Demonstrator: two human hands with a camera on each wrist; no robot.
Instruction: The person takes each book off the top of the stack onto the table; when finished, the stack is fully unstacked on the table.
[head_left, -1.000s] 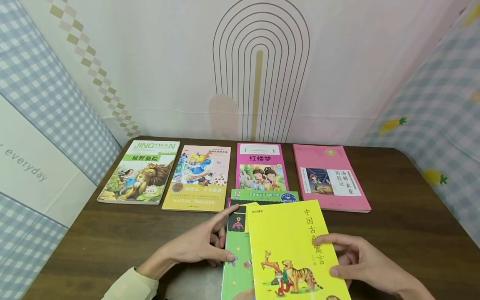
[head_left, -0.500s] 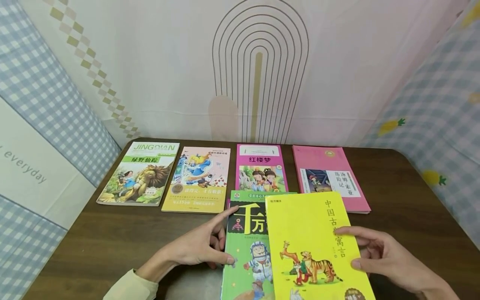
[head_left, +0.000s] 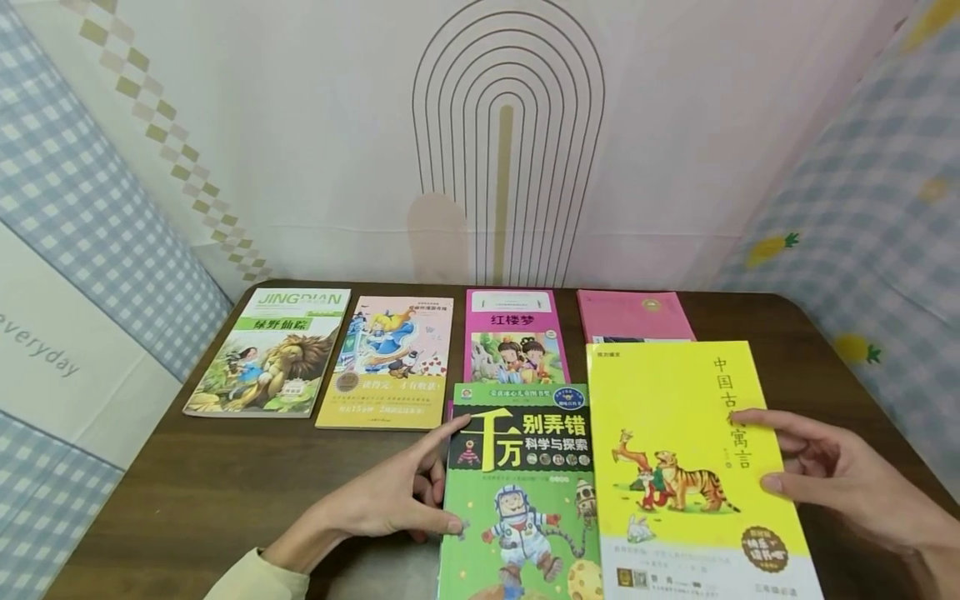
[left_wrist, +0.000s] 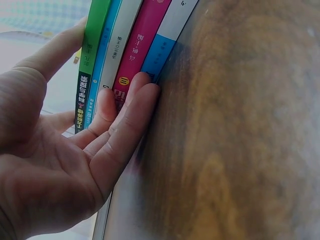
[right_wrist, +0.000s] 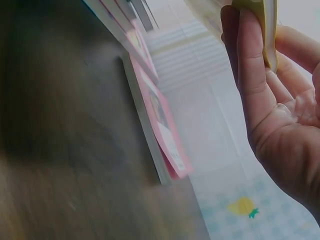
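Note:
My right hand (head_left: 843,475) grips the right edge of a yellow storybook (head_left: 667,400) with animals on its cover, thumb on top. In the right wrist view, the fingers and thumb pinch that book's edge (right_wrist: 270,35), raised off the table. Beside it, a green science book (head_left: 517,492) with an astronaut tops a stack in front of me. My left hand (head_left: 382,492) holds the stack's left side, thumb and index finger at the green cover. In the left wrist view, its other fingers curl against several spines, among them a magenta spine (left_wrist: 140,45). The stack's near end is cut off.
Along the back of the brown table (head_left: 225,492) lie a lion-cover book (head_left: 277,358), a pink-and-yellow book (head_left: 393,358), a magenta book (head_left: 513,333) and a pink book (head_left: 630,312). The yellow book partly covers the pink one. A patterned cloth (head_left: 337,150) hangs behind.
My right hand has drawn the yellow storybook rightward and upward off the stack, uncovering the green book and now overlapping the pink book in view. The left hand has stayed on the stack.

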